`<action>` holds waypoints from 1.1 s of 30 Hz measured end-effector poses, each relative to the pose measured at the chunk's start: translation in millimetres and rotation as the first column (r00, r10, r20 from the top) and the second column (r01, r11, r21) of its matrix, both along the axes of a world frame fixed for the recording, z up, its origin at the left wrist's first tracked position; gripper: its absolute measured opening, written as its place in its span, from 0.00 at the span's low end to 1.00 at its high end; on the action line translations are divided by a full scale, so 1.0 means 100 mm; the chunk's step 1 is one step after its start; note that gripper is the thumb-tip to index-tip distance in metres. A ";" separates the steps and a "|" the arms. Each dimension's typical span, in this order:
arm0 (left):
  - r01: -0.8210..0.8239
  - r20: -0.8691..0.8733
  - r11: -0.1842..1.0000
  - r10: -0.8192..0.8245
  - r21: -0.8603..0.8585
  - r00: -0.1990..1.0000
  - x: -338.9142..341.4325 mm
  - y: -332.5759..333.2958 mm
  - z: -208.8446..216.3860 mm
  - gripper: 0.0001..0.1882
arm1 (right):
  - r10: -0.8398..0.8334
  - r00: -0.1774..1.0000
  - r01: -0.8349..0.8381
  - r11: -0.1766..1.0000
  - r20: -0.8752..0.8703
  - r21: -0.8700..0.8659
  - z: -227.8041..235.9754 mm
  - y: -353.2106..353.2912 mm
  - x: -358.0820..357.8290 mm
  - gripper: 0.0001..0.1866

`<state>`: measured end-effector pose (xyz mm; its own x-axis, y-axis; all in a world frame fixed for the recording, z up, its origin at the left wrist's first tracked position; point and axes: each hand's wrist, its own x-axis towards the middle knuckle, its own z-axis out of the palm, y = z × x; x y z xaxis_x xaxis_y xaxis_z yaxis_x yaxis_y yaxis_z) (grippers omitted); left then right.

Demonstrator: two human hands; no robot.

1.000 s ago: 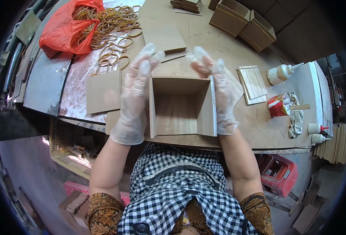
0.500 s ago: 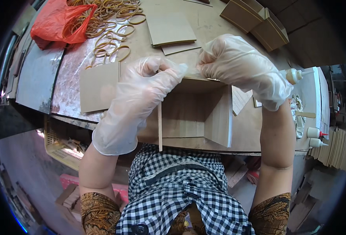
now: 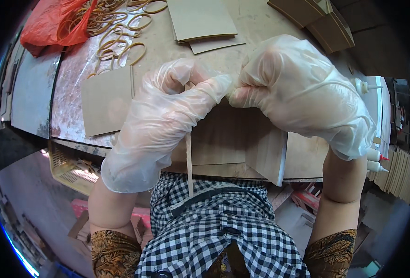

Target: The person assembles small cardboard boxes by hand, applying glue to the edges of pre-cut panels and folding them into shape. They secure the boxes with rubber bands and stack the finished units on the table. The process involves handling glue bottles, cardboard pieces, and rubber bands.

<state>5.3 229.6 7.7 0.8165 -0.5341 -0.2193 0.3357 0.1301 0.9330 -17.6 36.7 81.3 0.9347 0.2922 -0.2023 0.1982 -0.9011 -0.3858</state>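
Observation:
Both my hands wear thin, loose translucent gloves. My left hand [image 3: 177, 99] is closed over the upper left of an open box of thin brown boards [image 3: 219, 146], whose left board's edge runs down from under it. My right hand [image 3: 290, 81] is closed in a pinch above the box's far side, right against the left glove's fingertips. What either pinch holds, perhaps only the glove's loose tip, I cannot make out. The box stands at the table's near edge, its right side board [image 3: 267, 150] upright, its far upper edge hidden by my hands.
Flat board squares [image 3: 202, 21] lie stacked beyond my hands, another board [image 3: 105, 102] to the left. Rubber bands [image 3: 110, 39] spill from a red plastic bag [image 3: 52, 30]. Assembled boxes [image 3: 327, 28] stand far right, glue bottles [image 3: 375, 155] near the right edge. A yellow basket [image 3: 70, 173] sits below left.
Both hands appear larger and have come closer together, the right one lower at the wrist. The pinched fingers now nearly touch the left fingertips. The view has shifted slightly; the box stays at the table's edge.

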 end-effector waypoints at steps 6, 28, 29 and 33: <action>-0.109 0.005 0.994 0.110 -0.030 0.994 -0.09 -0.08 -0.05 0.05 | -0.047 0.986 0.039 0.998 0.158 0.056 -0.13 -0.01 -0.08 0.14; -0.174 0.306 0.949 0.089 0.263 0.948 0.50 0.27 0.54 0.24 | -0.673 0.497 0.594 -0.196 -0.548 0.780 -0.88 -0.79 -1.75 0.26; -0.116 0.345 0.936 -0.006 0.332 0.939 0.47 0.13 0.66 0.23 | -0.629 0.514 0.587 -0.238 -0.583 0.774 -0.90 -0.76 -1.76 0.26; 0.188 0.434 0.844 -0.434 0.501 0.789 0.69 -0.33 0.65 0.22 | -0.574 0.462 0.569 -0.393 -0.676 0.722 -0.97 -0.70 -1.78 0.28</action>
<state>74.3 196.9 73.1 0.6720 -0.7365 -0.0776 -0.2555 -0.3289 0.9092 -195.8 -33.6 -15.8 0.7357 -0.5060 -0.4502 -0.1584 0.5178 -0.8407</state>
